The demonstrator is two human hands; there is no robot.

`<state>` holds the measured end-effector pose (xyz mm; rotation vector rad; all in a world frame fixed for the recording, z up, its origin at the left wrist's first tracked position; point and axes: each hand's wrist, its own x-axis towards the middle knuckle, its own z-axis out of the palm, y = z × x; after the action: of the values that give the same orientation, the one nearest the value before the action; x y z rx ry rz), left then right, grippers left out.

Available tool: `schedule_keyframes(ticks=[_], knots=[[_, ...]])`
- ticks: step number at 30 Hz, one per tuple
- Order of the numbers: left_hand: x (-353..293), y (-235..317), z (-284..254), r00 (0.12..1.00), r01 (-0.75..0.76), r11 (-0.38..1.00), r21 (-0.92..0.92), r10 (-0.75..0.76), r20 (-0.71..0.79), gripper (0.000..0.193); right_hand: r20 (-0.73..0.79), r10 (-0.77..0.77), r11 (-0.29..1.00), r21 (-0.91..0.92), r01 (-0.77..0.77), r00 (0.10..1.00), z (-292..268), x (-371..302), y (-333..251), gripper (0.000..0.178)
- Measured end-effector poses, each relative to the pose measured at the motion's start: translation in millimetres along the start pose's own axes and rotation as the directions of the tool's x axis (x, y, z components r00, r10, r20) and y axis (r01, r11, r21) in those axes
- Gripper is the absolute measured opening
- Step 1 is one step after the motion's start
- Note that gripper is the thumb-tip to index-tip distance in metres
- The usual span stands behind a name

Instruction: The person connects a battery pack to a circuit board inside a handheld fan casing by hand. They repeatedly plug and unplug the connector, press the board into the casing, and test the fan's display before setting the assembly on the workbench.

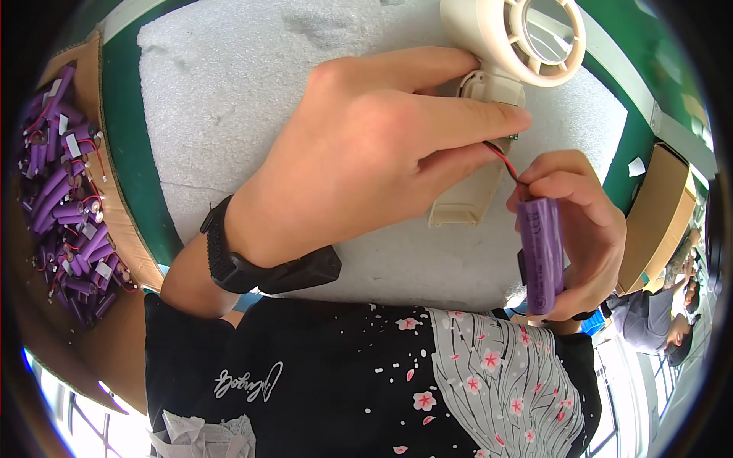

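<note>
A cream handheld fan (469, 27) with a round ringed head lies at the top, its handle (462, 206) opened up and pointing toward me. My left hand (366, 145) reaches across the handle. Its thumb and index finger close on red and black wires (502, 158) beside a sliver of green circuit board; the wire ends are hidden under the fingers. A purple cylindrical battery (540, 256) is gripped upright in my right hand (588, 221), just right of the handle. The wires run from its upper end to my left fingertips.
White foam sheet (221, 99) covers the green worktop (126, 137). On the left stands a cardboard box (114, 191) full of purple wired batteries (69, 206). Another cardboard box (657, 214) is at the right edge, with another person (649, 317) beyond it.
</note>
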<state>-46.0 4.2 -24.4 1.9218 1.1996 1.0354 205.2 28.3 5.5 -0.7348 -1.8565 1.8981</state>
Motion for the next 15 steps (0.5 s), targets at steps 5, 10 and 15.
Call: schedule_keyframes(ticks=[5, 10, 15], knots=[[0, 2, -2, 0.999, 0.009, 1.0, 0.029, -0.011, 0.039, 0.044, 0.078, 0.066, 0.968, -0.247, -0.045, 0.995, -1, 6, -16, 0.091], [0, 3, -2, 0.998, 0.0, 0.999, 0.044, -0.003, 0.057, 0.044, -0.143, 0.007, 0.984, -0.173, -0.032, 0.99, 25, 7, -9, 0.074], [1, 4, -6, 0.997, -0.004, 0.998, 0.059, -0.001, 0.079, 0.042, -0.197, -0.095, 0.932, -0.361, 0.018, 0.976, 37, 12, -3, 0.069]])
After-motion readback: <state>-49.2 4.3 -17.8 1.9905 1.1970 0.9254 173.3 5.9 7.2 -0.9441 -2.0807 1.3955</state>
